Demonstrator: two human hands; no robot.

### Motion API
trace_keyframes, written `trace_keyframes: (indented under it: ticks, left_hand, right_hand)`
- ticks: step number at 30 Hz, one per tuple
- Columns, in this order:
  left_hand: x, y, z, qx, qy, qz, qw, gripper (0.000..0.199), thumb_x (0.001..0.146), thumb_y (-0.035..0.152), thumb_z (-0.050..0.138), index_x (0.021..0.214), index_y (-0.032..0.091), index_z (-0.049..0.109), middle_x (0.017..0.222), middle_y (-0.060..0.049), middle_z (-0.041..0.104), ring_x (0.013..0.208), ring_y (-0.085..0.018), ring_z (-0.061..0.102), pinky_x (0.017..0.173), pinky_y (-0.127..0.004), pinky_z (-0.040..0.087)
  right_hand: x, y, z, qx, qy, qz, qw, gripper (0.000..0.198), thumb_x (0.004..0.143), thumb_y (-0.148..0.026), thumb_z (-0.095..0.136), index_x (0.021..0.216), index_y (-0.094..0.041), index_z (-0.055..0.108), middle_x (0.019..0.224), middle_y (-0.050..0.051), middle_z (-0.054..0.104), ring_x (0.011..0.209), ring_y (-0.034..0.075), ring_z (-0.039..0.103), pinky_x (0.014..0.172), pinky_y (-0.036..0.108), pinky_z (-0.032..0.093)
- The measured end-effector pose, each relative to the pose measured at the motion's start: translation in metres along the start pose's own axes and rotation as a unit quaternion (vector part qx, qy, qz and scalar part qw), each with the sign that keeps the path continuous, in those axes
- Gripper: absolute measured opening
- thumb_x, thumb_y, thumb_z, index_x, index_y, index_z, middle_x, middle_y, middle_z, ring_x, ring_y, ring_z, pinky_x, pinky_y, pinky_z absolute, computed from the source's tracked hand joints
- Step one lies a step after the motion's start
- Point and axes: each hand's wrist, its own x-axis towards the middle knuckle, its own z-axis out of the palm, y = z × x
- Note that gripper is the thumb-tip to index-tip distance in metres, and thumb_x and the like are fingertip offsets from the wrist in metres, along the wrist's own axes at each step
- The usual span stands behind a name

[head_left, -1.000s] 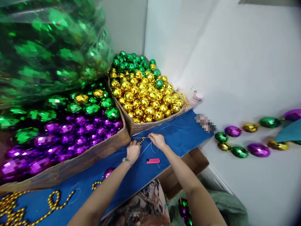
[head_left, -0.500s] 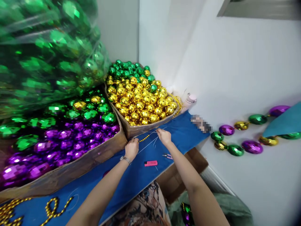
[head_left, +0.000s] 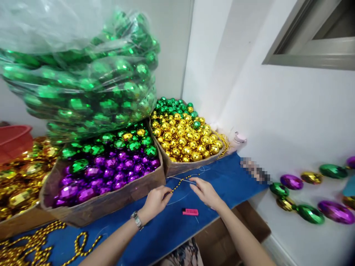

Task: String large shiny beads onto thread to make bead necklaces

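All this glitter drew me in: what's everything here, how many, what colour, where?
Table cover: one, blue, foreground.
Bead strand: one, gold, picture centre.
Thread: count unclear, pale, beside strand.
Small item: one, pink, cover's front.
Bead chains: count unclear, gold, lower left.
Boxes: four, brown, three on cover, one below.
Baubles: countless, gold, green and purple, in boxes.
Bag: one, clear, holding green baubles, upper left.
Tub: one, red, far left.
Garland: one, multicoloured, at right.
Window frame: one, grey, upper right.
Bottle-like item: one, pink, cover's far end.
Watch: one, silver, left wrist.
Clothing: one, patterned, bottom centre.
Left hand: one, pinching strand.
Right hand: one, beside strand, grip unclear.
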Motion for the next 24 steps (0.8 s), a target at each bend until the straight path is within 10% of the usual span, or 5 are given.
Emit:
trace_keyframes:
  ticks: [10, 24]
  left_hand:
    - [0.043, 0.005, -0.083, -0.006, 0.104, 0.041, 0.994, 0.023, 0.091, 0.029, 0.049, 0.098, 0.022, 0.069, 0.093, -0.005, 0.073, 0.084, -0.018, 0.067, 0.075, -0.027, 0.05]
    - [0.098, -0.048, -0.115, 0.23, 0.152, -0.037, 0.96, 0.036, 0.089, 0.031, 0.055, 0.123, 0.021, 0.061, 0.129, -0.012, 0.058, 0.12, -0.027, 0.051, 0.099, -0.038, 0.042]
  right_hand:
    - [-0.017, -0.079, 0.021, 0.395, 0.035, 0.041, 0.917, 0.046, 0.099, -0.052, 0.031, 0.103, -0.017, 0.06, 0.059, -0.004, 0.049, 0.055, 0.011, 0.05, 0.058, 0.022, 0.04]
    - [-0.03, -0.063, 0.062, 0.403, -0.007, 0.084, 0.911, 0.049, 0.095, -0.057, 0.034, 0.105, -0.018, 0.062, 0.06, -0.002, 0.051, 0.057, 0.014, 0.054, 0.058, 0.025, 0.041]
